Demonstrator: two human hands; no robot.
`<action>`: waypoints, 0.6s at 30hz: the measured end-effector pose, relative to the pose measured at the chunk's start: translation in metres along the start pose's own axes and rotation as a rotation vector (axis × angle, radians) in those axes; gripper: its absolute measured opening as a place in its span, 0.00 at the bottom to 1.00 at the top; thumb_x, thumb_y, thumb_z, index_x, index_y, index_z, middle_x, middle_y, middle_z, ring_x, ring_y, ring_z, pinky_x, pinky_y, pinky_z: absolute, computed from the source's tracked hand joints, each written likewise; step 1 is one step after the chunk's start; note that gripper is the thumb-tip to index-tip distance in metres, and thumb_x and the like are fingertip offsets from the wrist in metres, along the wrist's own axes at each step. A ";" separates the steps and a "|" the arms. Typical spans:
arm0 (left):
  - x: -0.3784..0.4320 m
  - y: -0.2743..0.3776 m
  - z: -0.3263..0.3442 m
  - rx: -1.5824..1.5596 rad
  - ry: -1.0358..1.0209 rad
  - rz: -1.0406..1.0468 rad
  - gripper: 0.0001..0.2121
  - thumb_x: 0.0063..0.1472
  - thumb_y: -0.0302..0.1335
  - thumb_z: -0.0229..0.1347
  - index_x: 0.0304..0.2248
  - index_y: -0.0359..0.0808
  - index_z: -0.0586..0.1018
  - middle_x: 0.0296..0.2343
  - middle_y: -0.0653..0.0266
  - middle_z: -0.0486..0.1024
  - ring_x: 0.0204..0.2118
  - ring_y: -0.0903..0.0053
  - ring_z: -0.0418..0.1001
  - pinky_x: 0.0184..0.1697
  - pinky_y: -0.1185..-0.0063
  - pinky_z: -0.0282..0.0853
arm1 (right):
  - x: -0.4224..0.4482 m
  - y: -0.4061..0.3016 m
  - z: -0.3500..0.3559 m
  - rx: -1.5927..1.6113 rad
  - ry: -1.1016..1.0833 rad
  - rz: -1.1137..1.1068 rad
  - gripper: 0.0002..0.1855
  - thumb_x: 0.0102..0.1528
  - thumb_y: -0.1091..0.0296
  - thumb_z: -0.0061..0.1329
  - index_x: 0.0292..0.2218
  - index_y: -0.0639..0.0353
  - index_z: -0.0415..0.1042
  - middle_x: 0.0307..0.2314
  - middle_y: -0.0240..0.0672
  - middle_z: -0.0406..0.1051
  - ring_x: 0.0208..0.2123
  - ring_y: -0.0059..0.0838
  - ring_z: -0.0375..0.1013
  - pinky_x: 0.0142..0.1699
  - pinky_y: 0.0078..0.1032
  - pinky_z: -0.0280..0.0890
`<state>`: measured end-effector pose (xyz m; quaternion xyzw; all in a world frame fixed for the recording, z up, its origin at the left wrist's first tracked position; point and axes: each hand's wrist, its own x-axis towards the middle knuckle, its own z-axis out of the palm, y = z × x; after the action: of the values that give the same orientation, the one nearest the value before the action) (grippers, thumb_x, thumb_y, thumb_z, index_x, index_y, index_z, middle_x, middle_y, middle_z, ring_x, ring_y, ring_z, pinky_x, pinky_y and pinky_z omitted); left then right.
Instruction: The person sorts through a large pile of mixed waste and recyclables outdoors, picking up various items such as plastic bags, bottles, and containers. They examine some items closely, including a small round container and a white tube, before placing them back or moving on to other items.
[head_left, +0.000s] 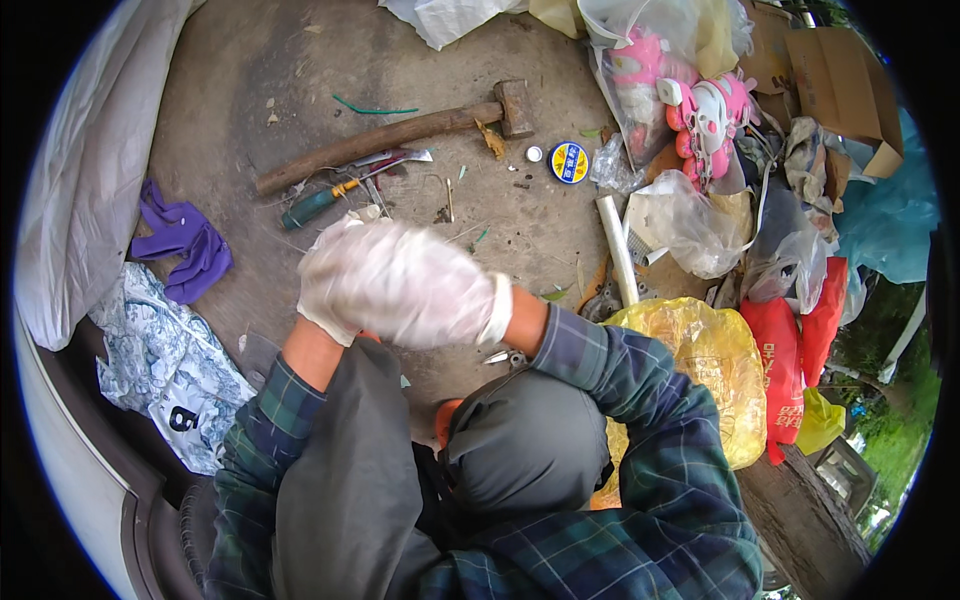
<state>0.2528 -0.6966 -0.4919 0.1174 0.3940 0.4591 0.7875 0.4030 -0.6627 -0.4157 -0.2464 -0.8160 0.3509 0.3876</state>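
Both of my hands wear whitish work gloves and meet in front of my knees, blurred by motion. My right hand (431, 281) lies across my left hand (322, 274) and hides much of it. Whether anything is held between them cannot be made out. Just beyond the gloves, a screwdriver (311, 208) with a teal handle lies on the ground beside several small tools. Past it rests a sledgehammer with a wooden handle (390, 142) and a rusty steel head (514, 109). A small metal tool (496, 358) shows on the ground by my right wrist.
A round yellow-and-blue tin (568, 162), a white cap (533, 154) and a pale metal tube (618, 251) lie ahead. Pink inline skates (705, 124), a yellow plastic bag (690, 360) and red bags (776, 367) crowd the right. Purple cloth (180, 236) lies left.
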 end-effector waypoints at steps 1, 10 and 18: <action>0.002 0.009 0.001 -0.381 -0.060 -0.191 0.13 0.61 0.28 0.48 0.42 0.29 0.71 0.35 0.54 0.71 0.38 0.65 0.71 0.43 0.71 0.71 | -0.037 0.044 0.014 -0.090 0.137 0.200 0.12 0.47 0.67 0.47 0.37 0.53 0.72 0.36 0.34 0.70 0.37 0.34 0.69 0.43 0.28 0.64; 0.009 0.018 0.024 -0.480 0.006 -0.411 0.14 0.61 0.35 0.50 0.38 0.32 0.75 0.38 0.53 0.73 0.40 0.62 0.74 0.38 0.64 0.76 | -0.156 0.184 -0.081 -0.746 0.142 1.023 0.14 0.48 0.70 0.52 0.37 0.67 0.71 0.29 0.44 0.72 0.30 0.32 0.71 0.38 0.26 0.65; 0.031 0.002 0.023 -0.305 -0.033 -0.573 0.23 0.63 0.46 0.45 0.45 0.34 0.71 0.35 0.57 0.75 0.40 0.66 0.74 0.40 0.63 0.74 | -0.059 0.049 -0.057 0.595 0.213 1.005 0.21 0.50 0.68 0.56 0.45 0.63 0.68 0.32 0.29 0.72 0.33 0.18 0.69 0.40 0.17 0.65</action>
<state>0.2762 -0.6664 -0.4914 -0.1099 0.3249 0.2706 0.8995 0.4890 -0.6500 -0.4543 -0.5170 -0.4225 0.6785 0.3062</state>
